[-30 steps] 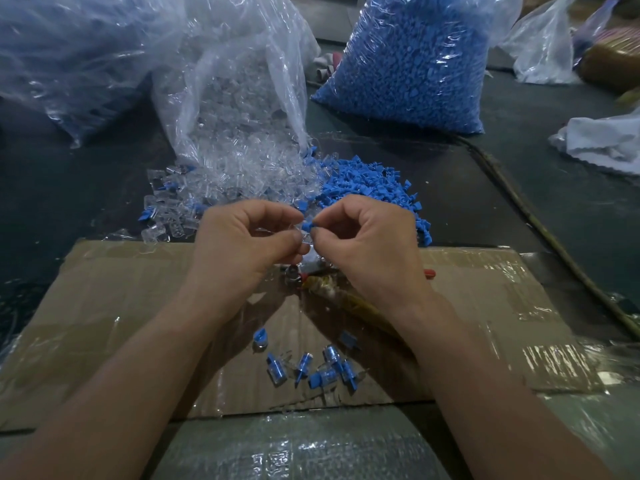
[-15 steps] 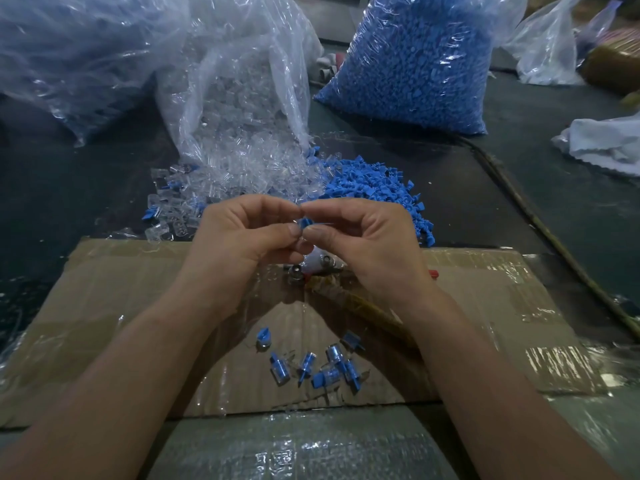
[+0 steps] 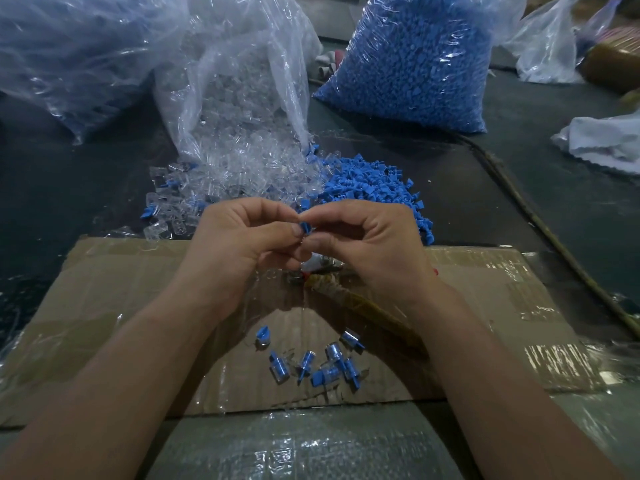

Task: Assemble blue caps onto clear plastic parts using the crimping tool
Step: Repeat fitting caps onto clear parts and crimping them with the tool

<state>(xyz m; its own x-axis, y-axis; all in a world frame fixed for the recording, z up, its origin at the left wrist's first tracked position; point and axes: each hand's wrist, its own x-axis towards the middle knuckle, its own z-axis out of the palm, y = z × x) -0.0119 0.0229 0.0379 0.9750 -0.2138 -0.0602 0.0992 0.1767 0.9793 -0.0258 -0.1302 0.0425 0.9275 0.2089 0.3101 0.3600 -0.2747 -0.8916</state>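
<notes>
My left hand and my right hand meet fingertip to fingertip above the cardboard sheet. Between them sits a small blue cap, pinched by the thumbs and forefingers of both hands; any clear part under it is hidden by my fingers. The crimping tool, with a yellowish wrapped handle, lies on the cardboard just below my right hand, partly covered. Several assembled blue-and-clear pieces lie scattered on the cardboard nearer to me.
A loose heap of blue caps and a spill of clear parts from an open plastic bag lie beyond the cardboard. A full bag of blue caps stands behind. White cloth lies at far right.
Both hands stayed together at the same spot. My fingers shifted slightly around the cap, and the cap now shows more plainly between the thumbs.
</notes>
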